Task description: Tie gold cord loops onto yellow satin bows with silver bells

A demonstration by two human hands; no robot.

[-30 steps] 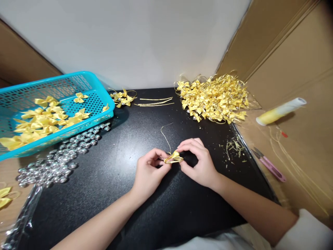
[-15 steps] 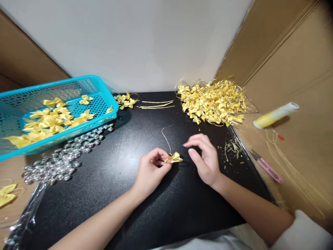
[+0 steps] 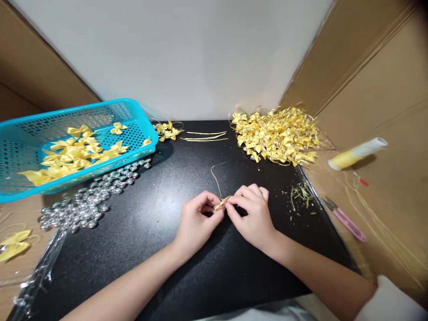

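Note:
Between my two hands is a small yellow ribbon bow, mostly covered by fingers. My left hand pinches its left side between thumb and fingers. From the right, my right hand closes thumb and index finger on the bow's other end. A thin gold cord runs up from the bow and lies curved on the black tabletop. Whether a bead is on the bow is hidden by my fingers.
At left, a turquoise basket holds yellow bows, with silver beads before it. A heap of finished-looking bows lies back right. Cut gold cords, pink-handled snips, cord scraps and a tube lie around.
My right hand has moved left and closed on the bow; before, it hovered apart with fingers spread. My left hand keeps its pinch. The whole view has shifted slightly.

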